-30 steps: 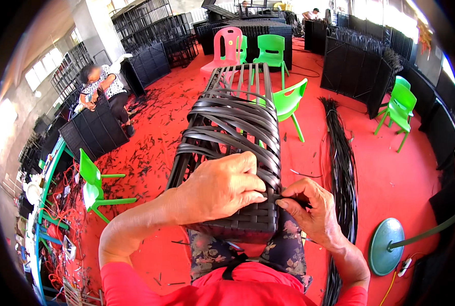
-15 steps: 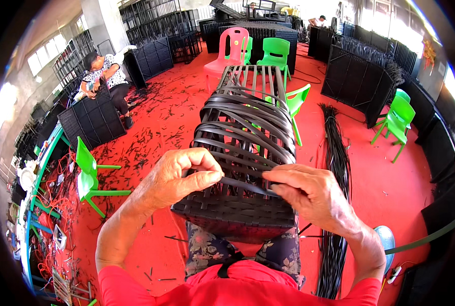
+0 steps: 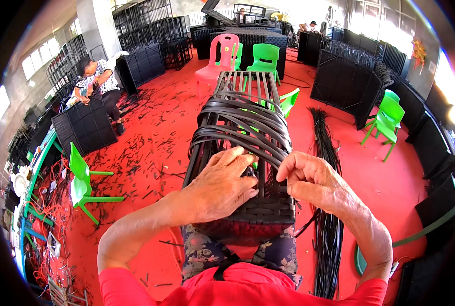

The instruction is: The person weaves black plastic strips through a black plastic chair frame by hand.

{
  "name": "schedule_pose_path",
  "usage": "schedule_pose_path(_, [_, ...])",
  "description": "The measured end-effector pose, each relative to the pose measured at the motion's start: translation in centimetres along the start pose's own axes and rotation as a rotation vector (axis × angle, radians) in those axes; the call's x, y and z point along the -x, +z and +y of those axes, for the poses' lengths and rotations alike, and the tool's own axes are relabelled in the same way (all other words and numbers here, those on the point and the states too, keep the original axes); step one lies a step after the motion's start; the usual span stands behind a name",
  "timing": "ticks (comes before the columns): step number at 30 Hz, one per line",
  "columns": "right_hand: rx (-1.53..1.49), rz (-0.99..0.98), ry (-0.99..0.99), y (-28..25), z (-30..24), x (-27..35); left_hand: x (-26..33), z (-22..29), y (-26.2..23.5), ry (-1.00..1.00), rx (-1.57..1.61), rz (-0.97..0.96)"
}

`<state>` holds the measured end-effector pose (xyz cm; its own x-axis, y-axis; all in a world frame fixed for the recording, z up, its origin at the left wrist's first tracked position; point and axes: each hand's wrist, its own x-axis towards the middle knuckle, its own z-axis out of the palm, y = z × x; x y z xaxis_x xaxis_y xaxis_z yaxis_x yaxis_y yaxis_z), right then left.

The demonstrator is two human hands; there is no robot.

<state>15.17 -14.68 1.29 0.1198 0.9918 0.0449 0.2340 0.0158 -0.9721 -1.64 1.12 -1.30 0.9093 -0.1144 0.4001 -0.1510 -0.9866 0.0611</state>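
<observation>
A narrow black frame (image 3: pixel 194 168) of slim bars stands between my knees, its near end covered by a woven black band (image 3: pixel 260 213). Loose loops of flat black plastic strip (image 3: pixel 242 112) are wound across its upper part. My left hand (image 3: pixel 225 186) lies over the bars just above the woven band, fingers bent around a dark strip between them; their tips are partly hidden. At the frame's right edge, my right hand (image 3: pixel 314 181) has thumb and forefinger curled together on the strip's side, where little of the strip shows.
A long bundle of black strips (image 3: pixel 327 214) lies on the red floor to the right. Green chairs (image 3: pixel 388 120) and a pink chair (image 3: pixel 218 61) stand around. At the left, a person (image 3: pixel 102 84) handles a black panel (image 3: pixel 84 125) amid scattered strip scraps.
My left hand has moved right and inward, onto the bars above the woven band. My right hand has shifted slightly to the right. The strip stretched between both hands no longer shows.
</observation>
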Motion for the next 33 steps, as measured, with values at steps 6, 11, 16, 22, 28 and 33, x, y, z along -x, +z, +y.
schedule_pose_path(6, [0.212,0.019,0.054,0.2,-1.0,-0.6,-0.7,-1.6,1.1,0.006,0.140,-0.147])
schedule_pose_path(11, [0.400,0.045,0.048,1.0,-1.1,-1.2,-1.6,-2.0,0.6,-0.055,0.495,-0.208])
schedule_pose_path(16, [0.361,0.077,0.011,0.4,0.1,0.3,-1.6,-2.4,1.3,-0.104,0.641,0.004])
schedule_pose_path(22, [0.773,0.210,-0.349,2.5,0.3,0.5,1.3,-2.1,-1.6,-0.273,0.628,0.234])
schedule_pose_path(28, [0.559,0.115,-0.337,4.8,-0.7,-1.6,4.0,-2.7,-2.0,-0.322,0.685,0.255])
schedule_pose_path(33, [0.240,0.027,-0.052,4.9,-0.6,-3.5,4.5,-2.9,-1.4,-0.283,0.658,0.259])
